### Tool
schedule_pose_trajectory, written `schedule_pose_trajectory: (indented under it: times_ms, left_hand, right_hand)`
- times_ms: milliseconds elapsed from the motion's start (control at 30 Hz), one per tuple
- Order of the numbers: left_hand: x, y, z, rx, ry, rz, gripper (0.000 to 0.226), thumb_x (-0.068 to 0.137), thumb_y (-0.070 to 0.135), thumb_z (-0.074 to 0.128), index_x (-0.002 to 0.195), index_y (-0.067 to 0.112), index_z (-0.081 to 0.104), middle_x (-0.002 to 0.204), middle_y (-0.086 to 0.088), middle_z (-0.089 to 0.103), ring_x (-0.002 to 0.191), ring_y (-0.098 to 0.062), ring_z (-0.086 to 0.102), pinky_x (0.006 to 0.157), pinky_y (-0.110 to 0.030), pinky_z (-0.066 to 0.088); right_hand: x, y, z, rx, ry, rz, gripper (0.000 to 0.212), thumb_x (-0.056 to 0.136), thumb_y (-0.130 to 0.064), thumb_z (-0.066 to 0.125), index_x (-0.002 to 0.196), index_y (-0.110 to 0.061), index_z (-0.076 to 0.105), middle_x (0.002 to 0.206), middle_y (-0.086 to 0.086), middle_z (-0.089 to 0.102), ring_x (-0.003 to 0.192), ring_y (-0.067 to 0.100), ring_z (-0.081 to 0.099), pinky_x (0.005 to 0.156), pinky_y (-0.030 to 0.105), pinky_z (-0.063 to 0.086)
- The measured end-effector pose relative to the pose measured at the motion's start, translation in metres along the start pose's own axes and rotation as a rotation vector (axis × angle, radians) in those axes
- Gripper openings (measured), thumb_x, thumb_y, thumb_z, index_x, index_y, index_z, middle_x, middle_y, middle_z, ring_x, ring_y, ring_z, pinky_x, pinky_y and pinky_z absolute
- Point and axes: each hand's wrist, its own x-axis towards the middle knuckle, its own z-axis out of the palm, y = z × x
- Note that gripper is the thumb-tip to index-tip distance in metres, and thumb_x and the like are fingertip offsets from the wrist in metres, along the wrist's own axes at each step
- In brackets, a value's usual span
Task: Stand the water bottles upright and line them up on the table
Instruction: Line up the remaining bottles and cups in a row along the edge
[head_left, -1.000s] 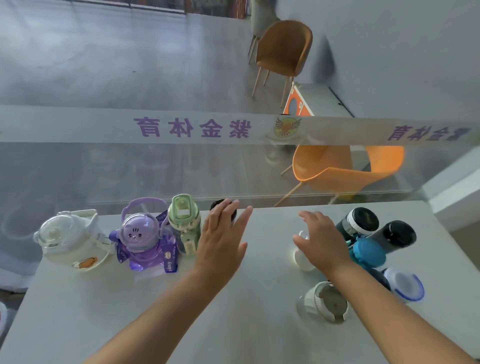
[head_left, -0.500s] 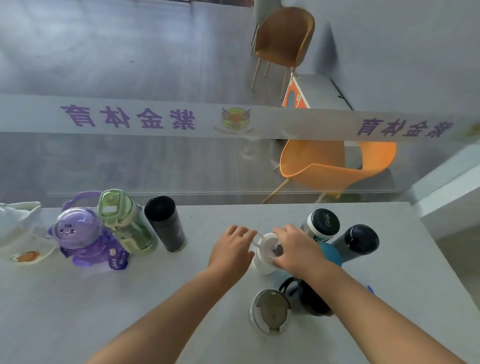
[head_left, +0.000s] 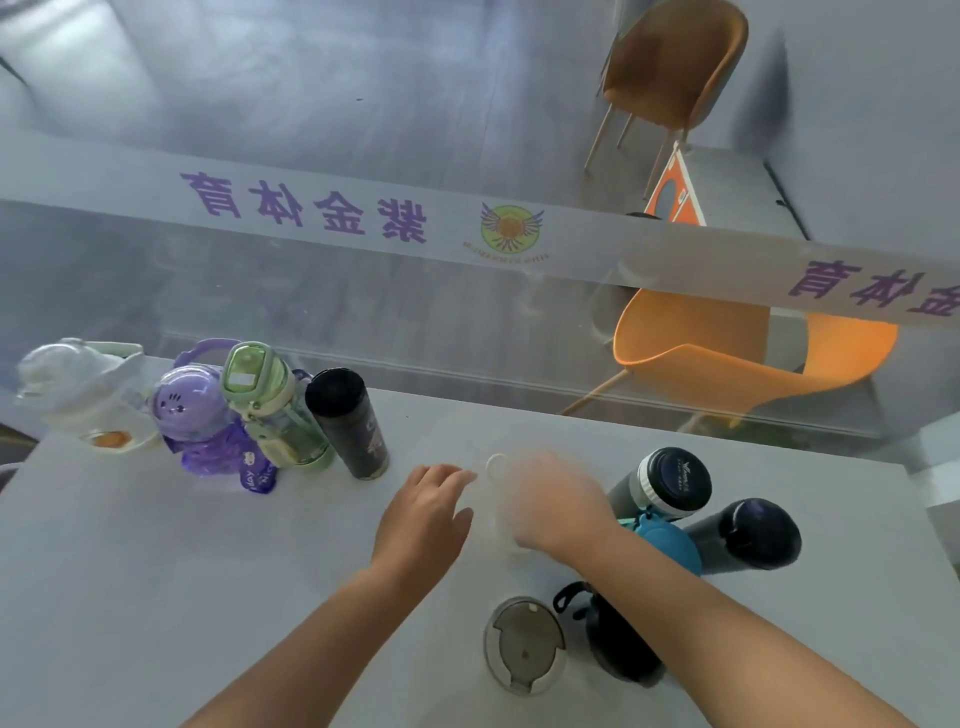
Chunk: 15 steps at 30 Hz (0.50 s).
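Bottles standing upright form a row at the far left of the grey table: a white bottle, a purple bottle with a cartoon face, a green-lidded bottle and a black tumbler, each just beside the next. Near the table's middle, the left hand hovers with fingers loosely spread, holding nothing. The right hand is motion-blurred over a pale, blurred bottle; whether it grips this cannot be told. To the right lie a grey bottle with a black cap, a blue-capped bottle and a dark bottle, clustered together. Nearer the viewer, a grey-lidded bottle sits beside a black bottle partly hidden under the right forearm.
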Motion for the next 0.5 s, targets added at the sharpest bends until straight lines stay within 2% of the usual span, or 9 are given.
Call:
schedule_pose_trajectory:
  times_ms: [100, 267, 400, 500]
  left_hand:
    - [-0.007, -0.017, -0.011, 0.011, 0.077, -0.018, 0.037, 0.085, 0.019, 0.063, 0.121, 0.019, 0.056, 0.123, 0.001, 0.06, 0.113, -0.019, 0.051, 0.085, -0.032, 0.048]
    - [-0.015, -0.052, -0.026, 0.004, 0.116, -0.05, 0.035, 0.074, 0.011, 0.073, 0.107, 0.015, 0.064, 0.107, -0.003, 0.067, 0.1, -0.026, 0.061, 0.073, -0.038, 0.055]
    - [-0.02, -0.083, -0.036, -0.007, 0.107, -0.095, 0.034, 0.076, 0.012, 0.07, 0.109, 0.016, 0.064, 0.112, -0.004, 0.065, 0.107, -0.025, 0.057, 0.079, -0.038, 0.053]
    - [-0.021, -0.1, -0.043, -0.047, 0.051, -0.146, 0.034, 0.084, 0.018, 0.06, 0.118, 0.021, 0.058, 0.124, 0.003, 0.056, 0.119, -0.018, 0.045, 0.088, -0.034, 0.047]
  right_hand:
    - [0.016, -0.021, -0.001, 0.068, 0.057, -0.007, 0.056, 0.072, -0.037, 0.068, 0.12, -0.02, 0.044, 0.11, 0.004, 0.05, 0.096, 0.023, 0.052, 0.08, 0.031, 0.048]
    - [0.049, -0.06, 0.001, 0.124, 0.059, -0.005, 0.051, 0.072, -0.035, 0.063, 0.117, -0.019, 0.045, 0.11, 0.005, 0.049, 0.097, 0.024, 0.049, 0.078, 0.032, 0.045]
    - [0.069, -0.085, 0.004, 0.126, 0.071, 0.004, 0.051, 0.074, -0.037, 0.062, 0.118, -0.018, 0.045, 0.109, 0.006, 0.049, 0.097, 0.024, 0.049, 0.079, 0.033, 0.046]
    - [0.079, -0.099, 0.005, 0.118, 0.075, 0.013, 0.051, 0.074, -0.041, 0.061, 0.117, -0.017, 0.046, 0.107, 0.006, 0.05, 0.093, 0.024, 0.049, 0.078, 0.033, 0.048]
